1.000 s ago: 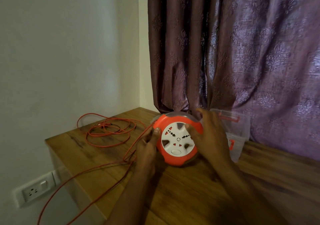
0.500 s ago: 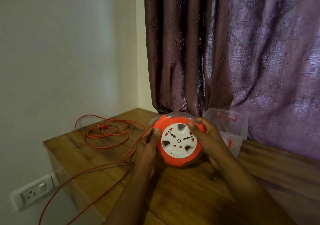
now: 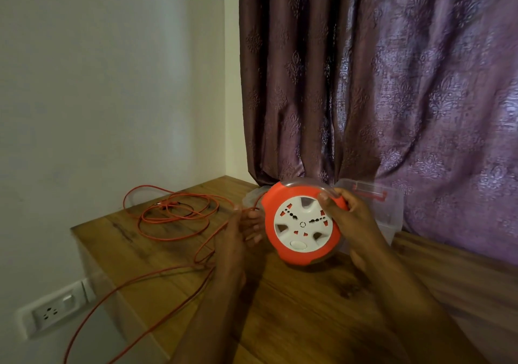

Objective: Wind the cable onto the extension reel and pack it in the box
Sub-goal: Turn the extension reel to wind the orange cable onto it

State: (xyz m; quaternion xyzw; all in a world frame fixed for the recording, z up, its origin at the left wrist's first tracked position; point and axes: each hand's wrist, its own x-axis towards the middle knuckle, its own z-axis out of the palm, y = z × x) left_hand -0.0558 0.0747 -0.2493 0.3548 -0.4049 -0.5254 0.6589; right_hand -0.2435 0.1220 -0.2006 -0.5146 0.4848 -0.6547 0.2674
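Cable (image 3: 173,217) mostly unwound: loose orange loops lie across the far left of the tabletop (image 3: 294,307), and strands trail off its left edge toward the floor, past a wall socket (image 3: 53,311). Behind it all hangs the purple curtain (image 3: 392,83). I judge the winding barely begun and nearly all of it left; packing not started. The clear box (image 3: 389,212) with red latches sits at the back against the curtain, just behind the reel, and looks empty as far as I can see. The extension reel (image 3: 302,223), orange rim and white socket face, stands on edge near the tabletop's middle. Right hand (image 3: 353,223) grips its right rim, fingers curled over the top edge. Left hand (image 3: 238,229) sits just left of the reel, fingers loosely extended at the strand where it feeds in; a pinch I cannot confirm.
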